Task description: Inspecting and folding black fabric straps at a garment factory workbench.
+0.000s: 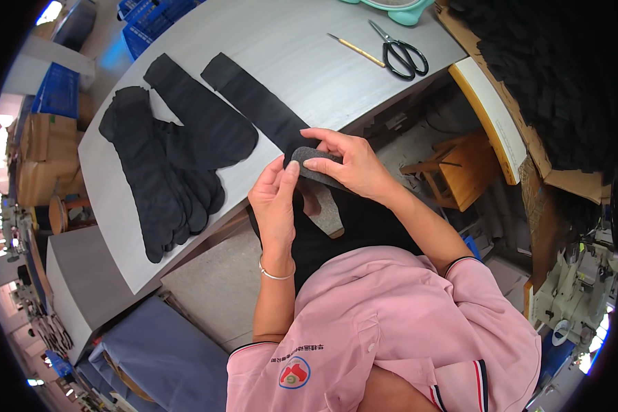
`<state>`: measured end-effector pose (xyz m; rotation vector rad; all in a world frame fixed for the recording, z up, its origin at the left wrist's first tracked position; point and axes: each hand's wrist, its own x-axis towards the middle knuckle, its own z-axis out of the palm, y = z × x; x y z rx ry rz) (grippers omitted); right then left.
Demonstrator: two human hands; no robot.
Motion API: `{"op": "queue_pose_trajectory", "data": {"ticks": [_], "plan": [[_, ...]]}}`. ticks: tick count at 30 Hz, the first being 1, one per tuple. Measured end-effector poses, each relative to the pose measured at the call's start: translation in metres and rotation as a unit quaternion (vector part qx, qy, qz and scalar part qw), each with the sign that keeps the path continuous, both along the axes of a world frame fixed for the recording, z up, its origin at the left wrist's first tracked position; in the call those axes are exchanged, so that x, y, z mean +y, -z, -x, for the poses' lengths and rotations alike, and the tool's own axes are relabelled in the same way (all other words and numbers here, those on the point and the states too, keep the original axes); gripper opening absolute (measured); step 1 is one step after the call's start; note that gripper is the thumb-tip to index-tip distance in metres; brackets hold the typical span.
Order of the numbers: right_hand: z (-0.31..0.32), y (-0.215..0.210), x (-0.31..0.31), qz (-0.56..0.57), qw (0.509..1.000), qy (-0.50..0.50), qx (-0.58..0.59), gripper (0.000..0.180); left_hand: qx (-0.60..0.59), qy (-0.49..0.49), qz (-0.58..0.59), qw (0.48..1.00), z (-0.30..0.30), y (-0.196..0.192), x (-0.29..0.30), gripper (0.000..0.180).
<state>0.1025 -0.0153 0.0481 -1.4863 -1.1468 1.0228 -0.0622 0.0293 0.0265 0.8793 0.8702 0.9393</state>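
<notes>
A black sock [254, 96] lies across the table edge, its leg flat on the top and its near end lifted between my hands. A grey, fuzzy-looking patch [307, 155] shows at that end, perhaps the sock's inside. My left hand [275, 199] pinches the edge of this end between thumb and fingers. From the other side my right hand [353, 163] grips it, thumb on the grey patch and index finger stretched over the top. To the left lie another black sock [202, 117] and an overlapping pile of black socks [154, 172].
Black-handled scissors [399, 58] and a thin pointed tool with a wooden handle [357, 51] lie on the grey table [295, 41]. A mint-green frame [398, 10] stands at the far edge. A carton of black pieces [542, 82] is at the right, near a wooden stool [460, 172].
</notes>
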Motion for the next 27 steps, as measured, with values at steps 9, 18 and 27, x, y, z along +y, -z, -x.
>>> {"op": "queue_pose_trajectory", "data": {"ticks": [9,18,27], "plan": [[0.007,0.0,0.002,-0.009,1.0,0.003,-0.001,0.04,-0.006,0.01,0.017,1.0,0.005,-0.006,-0.001,0.028],[0.009,0.0,-0.001,-0.053,0.995,0.024,-0.08,0.044,-0.013,-0.005,0.009,1.0,0.006,-0.004,-0.003,0.026],[0.01,0.008,0.001,-0.028,0.999,0.025,0.014,0.022,0.005,-0.015,-0.009,1.0,0.002,-0.003,-0.007,0.022]]}}
